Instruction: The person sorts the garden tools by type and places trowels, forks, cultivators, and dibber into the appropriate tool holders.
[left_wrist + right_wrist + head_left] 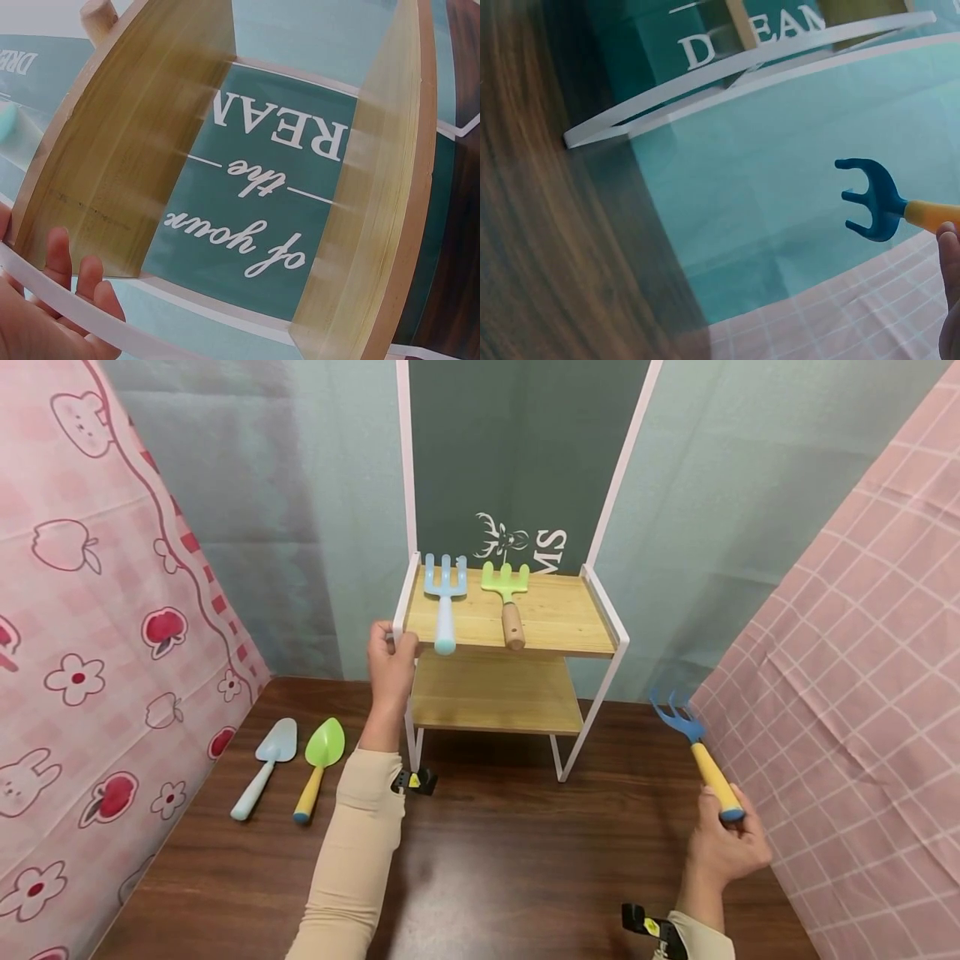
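Observation:
My left hand (pixel 392 670) grips the white metal frame of a two-tier wooden shelf (pixel 558 614) at its front left corner. In the left wrist view, the fingers (pixel 88 279) curl around the white bar beside the upper board. A toy hand rake (pixel 708 768) with blue tines and a yellow handle is held by the handle in my right hand (pixel 729 847), tines pointing away, right of the shelf. On the upper board lie a light blue hand fork (pixel 446 610) and a green hand fork (pixel 511 610) with a wooden handle, side by side, prongs toward the back.
On the dark wooden table (pixel 480 868), left of the shelf, lie a pale blue trowel (pixel 266 764) and a green trowel (pixel 321 760) with a yellow handle. A patterned pink cloth (pixel 97 635) hangs at left, a pink checked cloth (pixel 847 652) at right. Behind is a green curtain (pixel 525 443).

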A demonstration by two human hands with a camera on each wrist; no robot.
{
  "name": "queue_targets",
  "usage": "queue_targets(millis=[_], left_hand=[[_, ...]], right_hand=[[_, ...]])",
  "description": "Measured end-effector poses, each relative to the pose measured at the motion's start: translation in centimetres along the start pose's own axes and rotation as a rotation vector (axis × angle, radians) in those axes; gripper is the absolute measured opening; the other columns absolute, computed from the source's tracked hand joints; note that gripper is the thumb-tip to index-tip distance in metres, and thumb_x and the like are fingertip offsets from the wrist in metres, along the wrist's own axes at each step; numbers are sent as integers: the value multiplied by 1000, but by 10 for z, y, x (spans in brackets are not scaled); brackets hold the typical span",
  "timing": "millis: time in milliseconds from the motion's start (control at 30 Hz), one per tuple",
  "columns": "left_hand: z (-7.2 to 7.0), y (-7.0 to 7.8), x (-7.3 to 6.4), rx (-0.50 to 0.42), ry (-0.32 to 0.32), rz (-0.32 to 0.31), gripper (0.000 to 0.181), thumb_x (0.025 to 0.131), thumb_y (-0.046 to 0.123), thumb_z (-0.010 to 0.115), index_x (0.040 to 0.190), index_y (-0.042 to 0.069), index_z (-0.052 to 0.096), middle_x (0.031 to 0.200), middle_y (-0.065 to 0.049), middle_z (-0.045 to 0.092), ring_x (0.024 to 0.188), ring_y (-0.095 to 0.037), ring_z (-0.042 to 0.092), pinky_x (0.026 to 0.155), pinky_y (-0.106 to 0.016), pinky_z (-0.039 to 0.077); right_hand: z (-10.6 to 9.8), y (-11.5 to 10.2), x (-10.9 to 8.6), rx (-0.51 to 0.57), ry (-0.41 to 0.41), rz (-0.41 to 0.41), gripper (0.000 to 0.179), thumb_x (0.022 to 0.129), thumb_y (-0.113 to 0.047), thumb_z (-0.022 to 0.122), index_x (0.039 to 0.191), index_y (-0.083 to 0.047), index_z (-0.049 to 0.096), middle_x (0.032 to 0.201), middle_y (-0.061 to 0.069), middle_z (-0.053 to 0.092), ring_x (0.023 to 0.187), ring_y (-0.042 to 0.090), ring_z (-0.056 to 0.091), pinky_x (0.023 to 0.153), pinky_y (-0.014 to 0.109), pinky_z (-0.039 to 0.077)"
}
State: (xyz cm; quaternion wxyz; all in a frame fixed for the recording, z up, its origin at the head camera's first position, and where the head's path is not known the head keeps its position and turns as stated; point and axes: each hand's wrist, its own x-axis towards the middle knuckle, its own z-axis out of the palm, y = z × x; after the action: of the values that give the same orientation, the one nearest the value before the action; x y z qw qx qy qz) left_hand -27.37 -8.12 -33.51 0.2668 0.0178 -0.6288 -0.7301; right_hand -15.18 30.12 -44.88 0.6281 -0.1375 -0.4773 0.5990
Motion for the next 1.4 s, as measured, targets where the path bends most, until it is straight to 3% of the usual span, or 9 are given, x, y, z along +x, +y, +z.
queue_targets(millis=[200,433,700,833,1100,1300,1400], left_hand=[[-1,-1,1,3,-5,-10,10,80,8,51,89,9,46,72,-7,56,69,-17,53,59,-28,38],[-1,-1,1,8,-9,-20,10,81,8,52,89,10,46,72,-7,56,69,-18,52,57,-29,36],[0,0,0,8,3,-31,11,80,8,51,90,8,46,74,-9,55,72,-22,55,57,-28,37],[0,1,-1,5,6,-24,11,80,8,50,90,8,47,73,-10,55,70,-19,55,59,-29,38],[0,1,-2,7,13,-22,11,80,9,50,90,9,47,73,-9,55,69,-18,53,57,-28,36],[1,0,-1,3,13,-19,10,80,8,50,89,9,47,73,-9,56,69,-18,54,58,-28,37],[1,0,-2,-10,12,-4,8,80,8,50,87,10,47,71,-6,56,67,-15,53,57,-27,36]], right_hand=[[9,-14,-2,117,-41,-15,23,62,20,65,85,20,64,75,20,66,63,18,66,58,22,51],[25,-36,-4,265,-48,31,27,61,21,64,87,27,58,75,24,64,61,23,66,59,25,52],[48,-70,-10,267,-91,-61,29,62,16,68,86,28,58,72,23,65,59,20,65,58,22,51],[56,-76,-9,302,-107,-94,32,61,15,70,86,29,57,73,25,64,59,22,65,58,23,52],[73,-89,-10,206,-99,-169,27,61,11,68,84,23,62,71,18,66,56,14,62,56,18,48],[87,-96,-11,191,-89,-205,27,60,8,69,84,20,64,70,16,65,55,12,55,55,17,45],[94,-100,-12,224,-96,-205,27,60,9,69,84,21,64,73,20,65,58,14,59,57,19,48]])
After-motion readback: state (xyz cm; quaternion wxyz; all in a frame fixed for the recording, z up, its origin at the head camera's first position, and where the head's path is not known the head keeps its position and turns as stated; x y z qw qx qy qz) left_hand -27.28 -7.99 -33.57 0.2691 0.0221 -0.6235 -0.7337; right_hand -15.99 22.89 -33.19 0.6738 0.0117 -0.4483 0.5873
